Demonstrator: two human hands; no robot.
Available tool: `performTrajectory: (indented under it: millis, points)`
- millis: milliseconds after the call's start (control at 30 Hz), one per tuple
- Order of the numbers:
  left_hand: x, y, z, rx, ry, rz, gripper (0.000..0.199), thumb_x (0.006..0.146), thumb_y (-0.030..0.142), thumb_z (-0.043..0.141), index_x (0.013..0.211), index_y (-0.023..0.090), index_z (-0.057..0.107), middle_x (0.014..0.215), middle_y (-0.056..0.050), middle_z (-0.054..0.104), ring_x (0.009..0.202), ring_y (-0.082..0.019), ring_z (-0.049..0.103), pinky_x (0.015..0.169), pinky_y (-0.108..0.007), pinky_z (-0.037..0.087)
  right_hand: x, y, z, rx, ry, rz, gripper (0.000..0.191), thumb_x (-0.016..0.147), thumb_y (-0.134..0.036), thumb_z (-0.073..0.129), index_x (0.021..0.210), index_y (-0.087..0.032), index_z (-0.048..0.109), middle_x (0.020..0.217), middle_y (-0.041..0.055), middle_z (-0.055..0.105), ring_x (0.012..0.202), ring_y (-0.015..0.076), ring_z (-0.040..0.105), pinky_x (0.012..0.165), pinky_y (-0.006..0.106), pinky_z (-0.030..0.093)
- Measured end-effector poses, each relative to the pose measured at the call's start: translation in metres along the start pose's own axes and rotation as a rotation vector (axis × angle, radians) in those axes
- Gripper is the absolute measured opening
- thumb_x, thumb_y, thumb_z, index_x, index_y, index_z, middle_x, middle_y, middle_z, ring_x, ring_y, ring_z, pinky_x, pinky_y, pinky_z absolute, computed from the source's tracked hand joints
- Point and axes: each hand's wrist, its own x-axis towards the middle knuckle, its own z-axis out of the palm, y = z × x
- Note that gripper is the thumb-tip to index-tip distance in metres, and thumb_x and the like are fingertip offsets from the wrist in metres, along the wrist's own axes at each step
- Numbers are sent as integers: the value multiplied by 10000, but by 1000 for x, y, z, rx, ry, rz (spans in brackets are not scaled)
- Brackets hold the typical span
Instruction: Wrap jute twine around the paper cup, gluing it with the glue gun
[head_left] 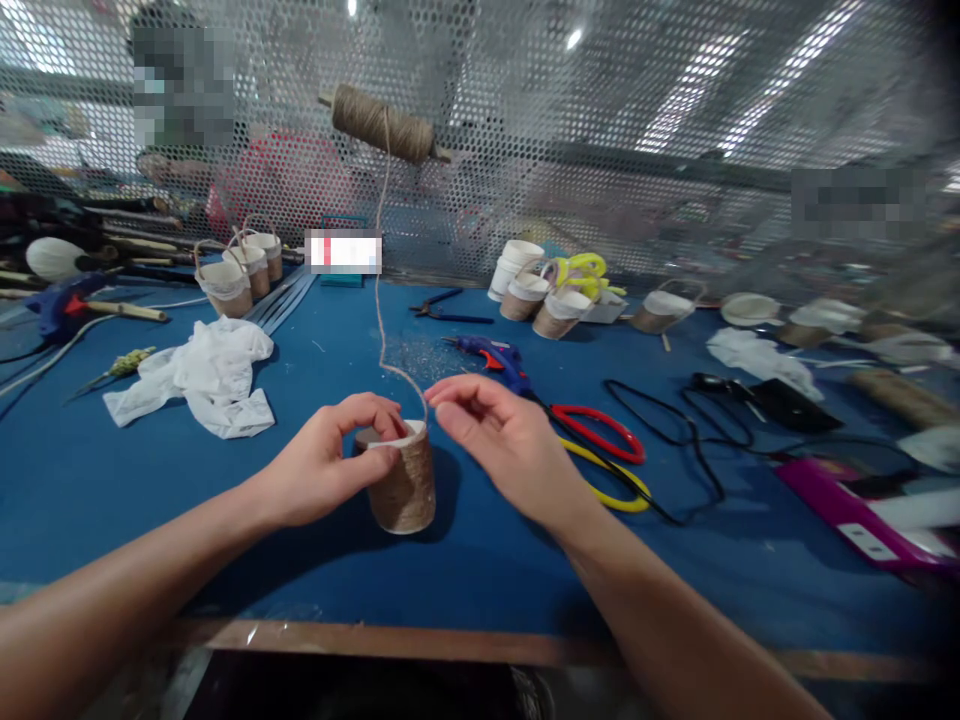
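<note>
A small cup wrapped in brown twine [403, 492] stands upright on the blue table. My left hand [341, 455] grips its rim from the left, thumb outside and fingers inside the opening. From a twine spool [384, 125] hung on the mesh, a strand [381, 300] runs down to the cup's right rim. My right hand [510, 440] is just right of the rim, its thumb and fingertips pinched together at the strand's lower end.
Behind the hands lie a blue glue gun [491, 358], pliers [454, 312] and red-and-yellow-handled scissors [600, 430]. White crumpled cloth [214, 375] is at left. Several cups stand along the mesh. A purple power strip [840, 515] and black cable [701, 450] are at right.
</note>
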Motion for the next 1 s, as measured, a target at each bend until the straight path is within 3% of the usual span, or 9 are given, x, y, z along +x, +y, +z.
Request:
performTrajectory:
  millis: [100, 267, 400, 567, 700, 800, 900, 1000]
  points:
    - [-2, 0, -4, -8, -24, -20, 82, 756, 198, 517, 684, 161, 503, 921, -83, 590, 1094, -250, 496, 901, -355, 377, 18, 6, -25, -267, 134, 165, 291, 862, -418, 463, 889, -161, 597, 824, 53, 651, 704, 149, 586, 654, 283, 475]
    - [-4, 0, -9, -6, -83, -18, 109, 768, 225, 512, 679, 165, 489, 943, -89, 588, 1089, -257, 492, 878, -359, 375, 57, 38, -66, -549, 205, 383, 166, 836, -268, 562, 887, -118, 612, 909, 91, 638, 861, 201, 586, 794, 375, 457]
    - [-5, -1, -9, 2, -115, -7, 107, 769, 226, 507, 683, 168, 482, 969, -91, 587, 1064, -250, 498, 877, -369, 367, 77, 71, -71, -577, 99, 521, 259, 878, -299, 519, 1099, -171, 560, 1124, 70, 573, 929, 187, 585, 781, 381, 494]
    - [-4, -2, -10, 5, -117, -1, 119, 758, 232, 520, 665, 168, 482, 960, -87, 590, 1046, -249, 504, 861, -364, 376, 85, 89, -64, -475, 123, 528, 256, 879, -294, 518, 1110, -192, 559, 1157, 73, 559, 964, 196, 574, 799, 377, 488]
    - [-1, -6, -12, -99, -74, -38, 148, 760, 256, 553, 655, 169, 495, 911, -64, 597, 1016, -231, 520, 876, -354, 368, 78, 77, -64, -309, 182, 438, 258, 880, -299, 516, 1103, -174, 552, 1102, 64, 578, 898, 180, 591, 745, 365, 505]
    - [2, -13, -11, -249, 65, -86, 148, 751, 278, 587, 676, 168, 525, 928, -58, 588, 1015, -216, 515, 899, -347, 358, 61, 54, -61, -165, 204, 373, 196, 858, -263, 542, 1003, -132, 557, 847, 18, 601, 673, 116, 582, 611, 285, 497]
    - [3, -20, -8, -309, 146, -117, 154, 745, 290, 608, 687, 162, 546, 948, -60, 572, 1024, -217, 507, 922, -359, 350, 36, 27, -52, -39, 118, 334, 140, 813, -284, 562, 813, -144, 569, 548, -50, 488, 478, 84, 485, 490, 227, 432]
    - [4, -22, -4, -280, 150, -115, 156, 751, 298, 609, 696, 163, 554, 947, -65, 576, 1046, -225, 500, 938, -373, 348, 11, 6, -43, 12, 3, 311, 177, 764, -325, 604, 767, -150, 580, 553, -30, 524, 463, 85, 480, 453, 220, 416]
